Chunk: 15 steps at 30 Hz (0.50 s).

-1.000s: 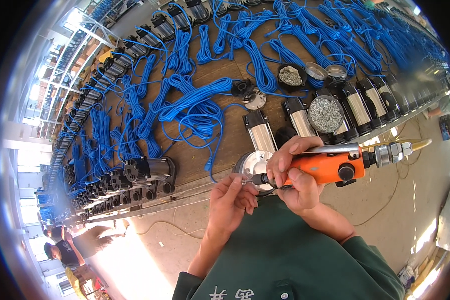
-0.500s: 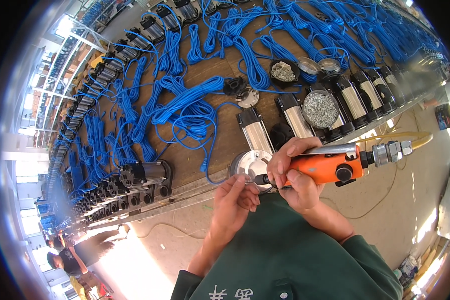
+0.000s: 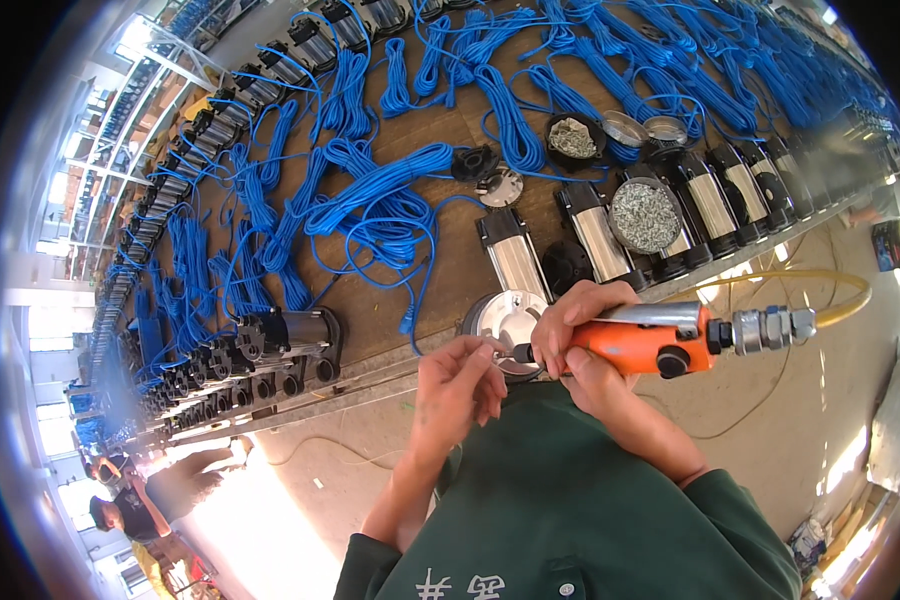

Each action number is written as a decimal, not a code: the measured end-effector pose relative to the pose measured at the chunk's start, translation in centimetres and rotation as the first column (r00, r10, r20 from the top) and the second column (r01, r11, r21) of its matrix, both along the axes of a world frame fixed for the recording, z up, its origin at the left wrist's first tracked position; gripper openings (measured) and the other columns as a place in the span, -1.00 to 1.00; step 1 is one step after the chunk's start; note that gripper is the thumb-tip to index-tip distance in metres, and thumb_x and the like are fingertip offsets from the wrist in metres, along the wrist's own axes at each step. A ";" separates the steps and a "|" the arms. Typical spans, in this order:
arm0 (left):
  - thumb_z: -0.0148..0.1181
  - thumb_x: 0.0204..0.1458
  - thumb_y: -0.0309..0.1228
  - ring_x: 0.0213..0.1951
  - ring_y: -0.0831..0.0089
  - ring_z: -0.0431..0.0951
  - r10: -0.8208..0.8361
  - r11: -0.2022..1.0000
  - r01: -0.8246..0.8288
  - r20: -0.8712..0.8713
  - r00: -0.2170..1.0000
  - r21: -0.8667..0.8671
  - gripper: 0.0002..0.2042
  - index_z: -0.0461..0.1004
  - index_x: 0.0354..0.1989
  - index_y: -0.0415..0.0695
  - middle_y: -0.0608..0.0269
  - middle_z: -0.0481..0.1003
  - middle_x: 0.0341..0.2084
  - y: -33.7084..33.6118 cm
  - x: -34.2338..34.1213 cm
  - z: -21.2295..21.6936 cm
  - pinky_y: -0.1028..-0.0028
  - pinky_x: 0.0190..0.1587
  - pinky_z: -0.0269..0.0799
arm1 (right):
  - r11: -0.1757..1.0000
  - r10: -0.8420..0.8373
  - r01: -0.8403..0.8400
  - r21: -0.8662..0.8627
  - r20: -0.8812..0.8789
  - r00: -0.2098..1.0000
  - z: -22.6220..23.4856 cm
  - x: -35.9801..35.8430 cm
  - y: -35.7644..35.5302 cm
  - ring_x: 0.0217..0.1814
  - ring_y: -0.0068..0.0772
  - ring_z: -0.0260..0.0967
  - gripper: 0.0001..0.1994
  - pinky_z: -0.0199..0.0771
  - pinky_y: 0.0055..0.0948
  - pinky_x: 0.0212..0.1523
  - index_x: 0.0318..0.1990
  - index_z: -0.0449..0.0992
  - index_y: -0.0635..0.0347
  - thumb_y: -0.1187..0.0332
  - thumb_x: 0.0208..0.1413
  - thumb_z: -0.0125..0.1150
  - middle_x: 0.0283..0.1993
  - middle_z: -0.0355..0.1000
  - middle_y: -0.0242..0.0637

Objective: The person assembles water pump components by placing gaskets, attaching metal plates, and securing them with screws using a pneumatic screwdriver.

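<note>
From my remote seat, starting at the far left, I see a co-worker (image 3: 130,510) beyond the bench, then a row of steel-bodied units (image 3: 295,338) lying along its near edge. Blue cable coils (image 3: 382,190) spread over the brown bench top (image 3: 375,322) behind them. Next comes the left hand (image 3: 452,392), its forearm rising from the lower edge, palm turned inward, thumb and forefinger pinched together at the tip of the tool's bit; whether a small part sits between them, I can't tell.

Just behind those fingertips is the round pale metal disc (image 3: 513,316), its face uncovered, so I judge this piece partway done. Fasteners in its holes are too small to make out, so I can't say how much is left, nor whether the bit touches it. The right hand (image 3: 602,384) is wrapped firmly around the front of the orange power tool (image 3: 638,346), wrist bent, forearm angled in from the lower right, bit aimed left. Above the tool stands a bowl of small metal pieces (image 3: 646,216), and a yellow hose (image 3: 846,308) curves away from its rear fitting
</note>
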<state>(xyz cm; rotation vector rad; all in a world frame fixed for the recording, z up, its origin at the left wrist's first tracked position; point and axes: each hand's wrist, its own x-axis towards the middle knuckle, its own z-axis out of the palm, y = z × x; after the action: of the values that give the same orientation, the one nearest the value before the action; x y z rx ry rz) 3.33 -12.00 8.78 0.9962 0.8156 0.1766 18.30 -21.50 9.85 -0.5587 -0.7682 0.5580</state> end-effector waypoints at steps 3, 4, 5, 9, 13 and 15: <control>0.00 0.25 -0.41 -0.78 0.53 0.38 -0.100 0.989 0.100 -0.011 0.995 0.113 -0.77 0.45 -0.13 -0.36 0.15 0.48 -0.67 0.9 -0.1 -0.3 0.61 -0.77 0.20 | 0.996 -0.054 0.047 -0.076 -0.093 0.994 -0.7 -0.5 0.1 -0.46 -0.49 0.28 -0.68 0.43 -0.40 -0.39 -0.10 0.23 0.31 0.69 -0.08 -0.11 -0.41 0.30 -0.22; 0.00 0.24 -0.41 -0.78 0.53 0.37 -0.113 0.987 0.114 -0.017 0.993 0.117 -0.77 0.45 -0.13 -0.37 0.15 0.48 -0.67 1.2 -0.2 -0.6 0.61 -0.76 0.19 | 0.996 -0.060 0.052 -0.077 -0.101 0.993 -1.0 -0.6 0.3 -0.47 -0.49 0.28 -0.67 0.43 -0.41 -0.39 -0.10 0.22 0.31 0.69 -0.09 -0.11 -0.41 0.30 -0.22; -0.01 0.24 -0.42 -0.78 0.54 0.37 -0.126 0.985 0.128 -0.021 0.992 0.119 -0.76 0.46 -0.12 -0.37 0.15 0.48 -0.66 1.4 -0.3 -0.8 0.62 -0.76 0.19 | 0.995 -0.066 0.057 -0.080 -0.107 0.992 -1.3 -0.6 0.4 -0.47 -0.49 0.28 -0.67 0.43 -0.41 -0.39 -0.10 0.22 0.31 0.70 -0.09 -0.12 -0.41 0.31 -0.21; -0.01 0.23 -0.43 -0.69 0.55 0.43 0.094 0.989 -0.104 0.094 0.991 0.105 -0.77 0.47 -0.14 -0.37 0.12 0.52 -0.58 1.4 -0.4 -0.7 0.62 -0.69 0.25 | 0.991 -0.070 0.058 -0.118 -0.102 0.992 -2.0 -0.9 0.7 -0.45 -0.49 0.31 -0.70 0.44 -0.46 -0.37 -0.14 0.26 0.30 0.69 -0.10 -0.10 -0.39 0.34 -0.20; 0.02 0.25 -0.40 -0.61 0.54 0.46 0.317 0.937 -0.337 0.193 0.929 0.086 -0.76 0.49 -0.14 -0.37 0.12 0.55 -0.50 1.8 -0.9 -2.0 0.60 -0.62 0.30 | 0.984 -0.036 0.046 -0.174 0.060 0.998 -1.2 -1.0 1.2 -0.56 -0.45 0.27 -0.75 0.40 -0.44 -0.48 -0.19 0.26 0.28 0.62 -0.09 0.01 -0.43 0.30 -0.16; 0.06 0.24 -0.39 -0.58 0.51 0.48 0.331 0.933 -0.351 0.191 0.924 0.079 -0.76 0.49 -0.13 -0.36 0.13 0.56 -0.47 2.4 -1.9 -2.4 0.58 -0.59 0.31 | 0.979 -0.023 0.047 -0.197 0.124 0.992 -1.0 -1.4 1.6 -0.55 -0.45 0.28 -0.76 0.39 -0.47 -0.49 -0.22 0.26 0.28 0.64 -0.11 0.02 -0.43 0.31 -0.15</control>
<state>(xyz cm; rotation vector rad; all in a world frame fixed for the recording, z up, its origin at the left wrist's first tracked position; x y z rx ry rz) 1.48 -9.58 6.37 0.9218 0.8198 0.6092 16.89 -19.90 8.82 -0.7967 -0.8208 0.5762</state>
